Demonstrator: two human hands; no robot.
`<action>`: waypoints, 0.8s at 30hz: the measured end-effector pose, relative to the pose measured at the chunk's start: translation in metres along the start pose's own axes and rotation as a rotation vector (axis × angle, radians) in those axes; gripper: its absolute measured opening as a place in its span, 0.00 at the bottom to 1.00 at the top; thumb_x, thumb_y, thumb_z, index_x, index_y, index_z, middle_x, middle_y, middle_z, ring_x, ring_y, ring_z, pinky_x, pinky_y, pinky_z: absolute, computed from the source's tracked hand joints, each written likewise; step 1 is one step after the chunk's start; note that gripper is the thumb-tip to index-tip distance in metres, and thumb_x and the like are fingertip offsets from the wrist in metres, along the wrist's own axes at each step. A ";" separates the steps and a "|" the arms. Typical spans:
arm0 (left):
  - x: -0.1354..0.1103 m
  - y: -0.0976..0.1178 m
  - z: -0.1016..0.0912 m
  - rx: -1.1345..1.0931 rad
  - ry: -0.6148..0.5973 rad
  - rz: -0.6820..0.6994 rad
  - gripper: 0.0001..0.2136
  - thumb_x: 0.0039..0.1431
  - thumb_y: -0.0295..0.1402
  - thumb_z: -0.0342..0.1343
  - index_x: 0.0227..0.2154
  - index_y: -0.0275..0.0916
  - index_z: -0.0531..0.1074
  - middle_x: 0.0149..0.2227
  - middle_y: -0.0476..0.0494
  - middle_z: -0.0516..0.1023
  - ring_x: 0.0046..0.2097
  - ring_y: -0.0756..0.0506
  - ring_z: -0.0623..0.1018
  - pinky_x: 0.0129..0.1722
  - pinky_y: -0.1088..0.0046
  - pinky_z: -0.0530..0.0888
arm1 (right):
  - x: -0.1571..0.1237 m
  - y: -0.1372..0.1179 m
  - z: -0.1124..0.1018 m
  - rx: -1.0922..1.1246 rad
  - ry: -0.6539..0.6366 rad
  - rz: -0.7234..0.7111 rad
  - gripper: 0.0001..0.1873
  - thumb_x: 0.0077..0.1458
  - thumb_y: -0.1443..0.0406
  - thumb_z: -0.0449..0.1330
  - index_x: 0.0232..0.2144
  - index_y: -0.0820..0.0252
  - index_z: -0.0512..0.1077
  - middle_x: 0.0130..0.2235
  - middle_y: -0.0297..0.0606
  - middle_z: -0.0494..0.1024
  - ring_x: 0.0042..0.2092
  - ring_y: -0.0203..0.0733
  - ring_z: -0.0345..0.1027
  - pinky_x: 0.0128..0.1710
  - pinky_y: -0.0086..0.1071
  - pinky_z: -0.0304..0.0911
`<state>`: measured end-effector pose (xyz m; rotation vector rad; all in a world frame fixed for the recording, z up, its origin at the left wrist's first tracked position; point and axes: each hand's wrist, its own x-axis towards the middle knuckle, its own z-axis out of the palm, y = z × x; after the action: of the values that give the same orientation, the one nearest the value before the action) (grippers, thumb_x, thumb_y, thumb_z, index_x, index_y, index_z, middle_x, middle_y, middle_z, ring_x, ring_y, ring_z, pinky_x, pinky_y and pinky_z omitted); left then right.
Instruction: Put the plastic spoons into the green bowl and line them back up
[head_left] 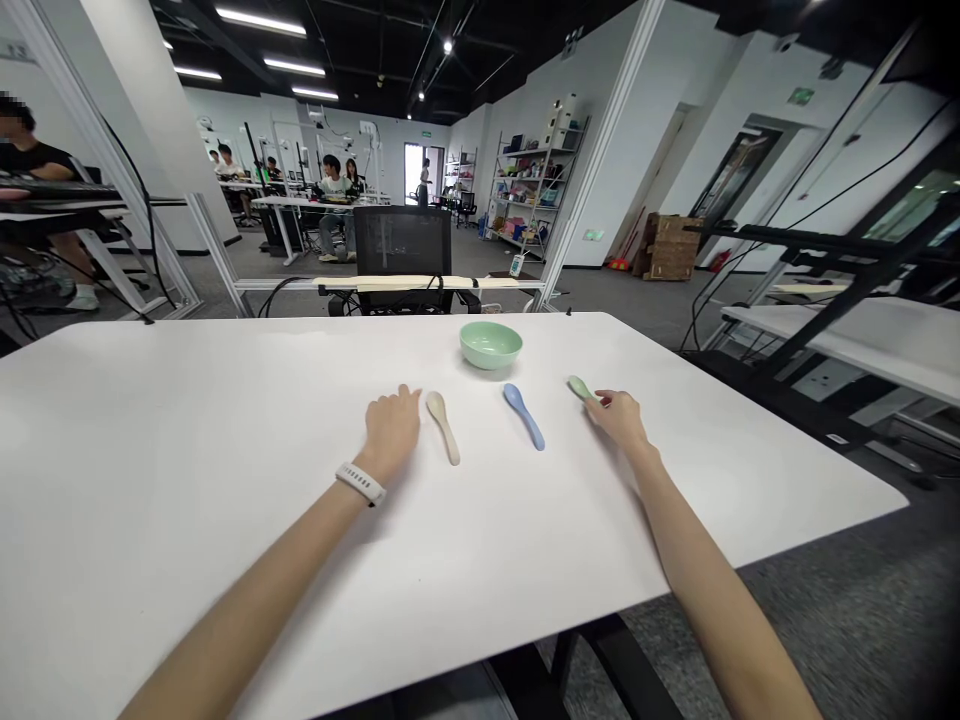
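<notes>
My right hand [619,418] is closed on the handle of a light green spoon [578,386], whose bowl end points to the far left. Its fingertips pinch low over the table, and the handle's end is hidden by the hand. My left hand [393,430], with a white wristband, is curled into a loose fist just left of a cream spoon [444,428], apart from it. Between the hands lies a blue spoon [524,416], bowl end away from me. A green bowl [490,345] stands upright behind the spoons; its inside shows only partly.
The white table [187,420] has its right edge slanting under my right forearm. Beyond its far edge stand a black mesh chair [403,240] and a metal frame bar [285,285]. Black frame arms [847,300] reach in at the right. Several people sit at desks farther off.
</notes>
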<state>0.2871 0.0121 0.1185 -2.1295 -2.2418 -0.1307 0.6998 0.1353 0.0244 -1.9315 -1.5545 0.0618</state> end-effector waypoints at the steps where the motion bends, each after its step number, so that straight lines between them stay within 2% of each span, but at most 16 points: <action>1: 0.001 -0.013 -0.003 0.013 0.027 -0.011 0.26 0.77 0.36 0.28 0.54 0.28 0.70 0.45 0.24 0.84 0.53 0.34 0.84 0.47 0.61 0.75 | 0.001 0.002 0.001 0.006 0.034 -0.023 0.30 0.60 0.49 0.61 0.47 0.70 0.83 0.40 0.55 0.82 0.44 0.58 0.76 0.52 0.48 0.70; 3: 0.001 -0.048 -0.008 0.039 0.073 -0.033 0.25 0.77 0.36 0.29 0.53 0.28 0.71 0.46 0.22 0.84 0.53 0.32 0.83 0.49 0.58 0.76 | 0.002 0.001 0.004 0.042 0.105 -0.088 0.31 0.59 0.49 0.60 0.49 0.70 0.82 0.44 0.58 0.81 0.47 0.60 0.75 0.55 0.52 0.69; 6: -0.004 -0.115 -0.003 0.080 0.140 -0.055 0.24 0.76 0.36 0.33 0.53 0.28 0.72 0.51 0.21 0.82 0.55 0.30 0.81 0.52 0.54 0.76 | 0.001 -0.011 0.008 0.153 0.154 -0.233 0.29 0.61 0.50 0.57 0.52 0.66 0.81 0.49 0.59 0.81 0.50 0.60 0.75 0.58 0.55 0.69; 9: -0.015 -0.185 0.015 0.079 0.247 -0.041 0.24 0.74 0.39 0.35 0.57 0.33 0.72 0.55 0.26 0.81 0.57 0.32 0.80 0.56 0.53 0.76 | -0.008 -0.035 0.013 0.255 0.086 -0.382 0.26 0.65 0.53 0.54 0.56 0.59 0.79 0.55 0.54 0.81 0.56 0.59 0.74 0.62 0.56 0.67; 12: -0.028 -0.237 0.036 0.042 0.202 -0.051 0.27 0.74 0.42 0.35 0.63 0.32 0.69 0.64 0.28 0.77 0.67 0.33 0.74 0.66 0.52 0.70 | -0.020 -0.059 0.019 0.258 -0.055 -0.439 0.25 0.66 0.57 0.54 0.60 0.57 0.77 0.62 0.51 0.79 0.64 0.57 0.70 0.68 0.55 0.62; 14: -0.036 -0.256 0.048 0.020 0.167 -0.079 0.29 0.74 0.44 0.35 0.67 0.31 0.65 0.70 0.29 0.72 0.72 0.31 0.68 0.70 0.50 0.65 | -0.026 -0.068 0.023 0.229 -0.136 -0.439 0.26 0.66 0.60 0.54 0.62 0.59 0.77 0.65 0.51 0.77 0.68 0.57 0.67 0.71 0.55 0.58; 16: -0.041 -0.265 0.057 -0.019 0.114 -0.118 0.32 0.74 0.45 0.35 0.70 0.31 0.63 0.75 0.30 0.65 0.76 0.30 0.62 0.73 0.47 0.62 | -0.029 -0.072 0.025 0.207 -0.187 -0.438 0.26 0.66 0.63 0.54 0.62 0.62 0.77 0.66 0.53 0.76 0.70 0.58 0.66 0.73 0.55 0.57; 20: -0.042 -0.269 0.070 -0.078 0.022 -0.197 0.35 0.73 0.47 0.33 0.73 0.32 0.60 0.77 0.31 0.60 0.78 0.31 0.60 0.74 0.47 0.61 | -0.033 -0.070 0.027 0.209 -0.249 -0.445 0.22 0.67 0.64 0.55 0.58 0.64 0.80 0.65 0.54 0.77 0.71 0.59 0.65 0.73 0.54 0.58; 24: -0.040 -0.269 0.075 -0.089 0.027 -0.221 0.35 0.72 0.46 0.33 0.73 0.32 0.61 0.77 0.32 0.60 0.77 0.31 0.61 0.74 0.46 0.61 | -0.036 -0.070 0.026 0.245 -0.276 -0.423 0.19 0.68 0.64 0.56 0.53 0.62 0.83 0.63 0.54 0.80 0.69 0.59 0.68 0.71 0.52 0.61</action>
<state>0.0224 -0.0338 0.0326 -1.8987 -2.4937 -0.2707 0.6179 0.1212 0.0267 -1.4197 -2.0051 0.3319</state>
